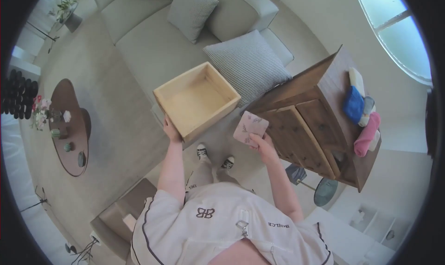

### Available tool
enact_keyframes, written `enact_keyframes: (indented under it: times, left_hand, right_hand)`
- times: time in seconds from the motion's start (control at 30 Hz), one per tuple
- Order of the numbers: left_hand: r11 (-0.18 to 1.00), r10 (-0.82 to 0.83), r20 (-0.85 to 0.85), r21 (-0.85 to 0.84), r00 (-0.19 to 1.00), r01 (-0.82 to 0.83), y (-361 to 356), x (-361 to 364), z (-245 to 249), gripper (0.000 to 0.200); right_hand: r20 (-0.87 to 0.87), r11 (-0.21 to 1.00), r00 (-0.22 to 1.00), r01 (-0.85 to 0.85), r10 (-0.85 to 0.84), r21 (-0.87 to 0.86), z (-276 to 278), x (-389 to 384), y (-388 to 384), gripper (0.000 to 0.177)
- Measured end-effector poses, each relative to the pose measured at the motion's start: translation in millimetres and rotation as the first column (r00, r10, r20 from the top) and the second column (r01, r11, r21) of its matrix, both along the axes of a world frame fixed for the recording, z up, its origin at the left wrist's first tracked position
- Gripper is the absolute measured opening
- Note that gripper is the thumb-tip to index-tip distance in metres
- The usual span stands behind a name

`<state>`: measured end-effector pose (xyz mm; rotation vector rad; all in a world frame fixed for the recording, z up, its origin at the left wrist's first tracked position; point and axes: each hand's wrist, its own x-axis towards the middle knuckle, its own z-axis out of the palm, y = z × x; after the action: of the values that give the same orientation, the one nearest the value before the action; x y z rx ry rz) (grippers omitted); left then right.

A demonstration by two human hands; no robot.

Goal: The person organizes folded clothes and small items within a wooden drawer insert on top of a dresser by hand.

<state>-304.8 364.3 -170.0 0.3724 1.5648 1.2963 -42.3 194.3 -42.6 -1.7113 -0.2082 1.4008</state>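
Observation:
My left hand is closed on the near left edge of a pale wooden drawer, held out in front of me with its open side up. Nothing lies inside the drawer. In my right hand is a flat pink square with a floral pattern, gripped at its lower corner with the thumb on top. The square is just right of the drawer, close to the front of a brown wooden dresser. Parts of the left fingers are hidden behind the drawer.
On the dresser top lie a blue cloth and a rolled pink cloth, among white and grey ones. Behind the drawer stands a grey sofa with a checked cushion. A low brown table with flowers is at left.

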Motion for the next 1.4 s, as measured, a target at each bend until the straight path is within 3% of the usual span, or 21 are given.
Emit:
enact_keyframes:
  times: [0.2,0.3,0.4,0.5,0.6,0.7,0.73,0.8,0.9,0.97,1.0,1.1,1.13,1.17,1.2,1.27,1.3,1.33,1.37,1.4]
  left_hand:
    - [0.998,-0.047,0.110,0.053,0.993,0.041,4,-19,-40,0.029]
    - [0.984,0.005,0.424,-0.162,0.905,0.070,10,-42,-98,0.038]
    - [0.936,-0.024,0.349,-0.321,0.937,0.144,13,-67,-154,0.045]
    - [0.871,0.028,0.226,-0.484,0.974,0.087,8,-60,-124,0.039]
    - [0.919,0.037,0.443,-0.367,0.896,0.144,16,-40,-59,0.047]
    - [0.927,0.008,0.053,-0.375,0.999,0.012,23,-34,-45,0.066]
    - [0.924,-0.120,-0.088,-0.375,0.989,0.079,21,-33,-48,0.066]
    - [0.904,-0.296,-0.302,-0.395,0.906,0.164,18,-37,-58,0.070]
    - [0.918,-0.342,-0.441,-0.347,0.830,0.193,19,-48,-80,0.052]
    - [0.951,-0.309,-0.731,-0.258,0.609,0.173,25,-36,-50,0.058]
    - [0.956,-0.292,-0.788,-0.232,0.542,0.177,26,-25,-32,0.060]
    - [0.867,-0.338,-0.739,-0.004,0.583,0.498,31,13,32,0.055]
    - [0.735,-0.590,-0.491,0.001,0.641,0.678,32,23,45,0.055]
    - [0.578,-0.790,-0.202,0.073,0.580,0.813,31,32,59,0.055]
    - [0.502,-0.857,-0.056,0.130,0.512,0.855,27,41,71,0.055]
    - [0.468,-0.868,0.280,0.184,0.410,0.864,16,59,95,0.049]
    - [0.468,-0.853,0.357,0.202,0.380,0.860,10,69,101,0.048]
    - [0.550,-0.805,0.378,0.187,0.457,0.814,4,79,100,0.048]
    - [0.629,-0.749,0.396,0.173,0.531,0.758,-1,90,100,0.048]
    - [0.672,-0.716,0.398,0.169,0.574,0.721,-5,101,105,0.048]
  right_hand:
    - [-0.063,1.000,0.998,0.002,0.000,0.023,-12,-8,26,0.048]
    - [-0.118,0.995,0.992,0.053,-0.043,0.083,-21,-15,38,0.039]
    - [-0.279,0.983,0.958,0.116,-0.072,0.145,-37,-21,53,0.035]
    - [-0.341,0.977,0.933,0.170,-0.117,0.130,-57,-26,65,0.024]
    - [-0.331,0.987,0.938,0.135,-0.100,0.083,-72,-31,72,0.030]
    - [-0.318,0.990,0.943,0.128,-0.104,0.058,-80,-34,76,0.029]
    - [-0.317,0.989,0.942,0.133,-0.109,0.057,-78,-34,77,0.028]
    - [-0.326,0.989,0.939,0.134,-0.109,0.058,-76,-39,80,0.027]
    - [-0.314,0.993,0.947,0.093,-0.066,0.072,-68,-46,83,0.027]
    - [-0.281,0.993,0.960,0.023,0.009,0.112,-56,-47,85,0.031]
    - [-0.269,0.992,0.963,0.009,0.025,0.122,-48,-45,85,0.032]
    - [-0.255,0.972,0.950,-0.132,0.180,0.195,-26,-37,94,0.030]
    - [-0.269,0.962,0.934,-0.184,0.236,0.204,-23,-32,97,0.033]
    - [-0.283,0.948,0.913,-0.239,0.293,0.212,-20,-28,100,0.037]
    - [-0.291,0.937,0.899,-0.271,0.328,0.219,-19,-26,102,0.039]
    - [-0.196,0.903,0.890,-0.370,0.412,0.218,-20,-20,109,0.036]
    - [-0.170,0.890,0.882,-0.401,0.439,0.219,-17,-15,111,0.035]
    - [0.246,0.846,0.862,-0.493,0.443,0.204,-9,-9,110,0.041]
    - [0.620,0.805,0.692,-0.572,0.370,0.158,-1,-3,112,0.050]
    - [0.771,0.781,0.559,-0.610,0.306,0.133,15,1,114,0.055]
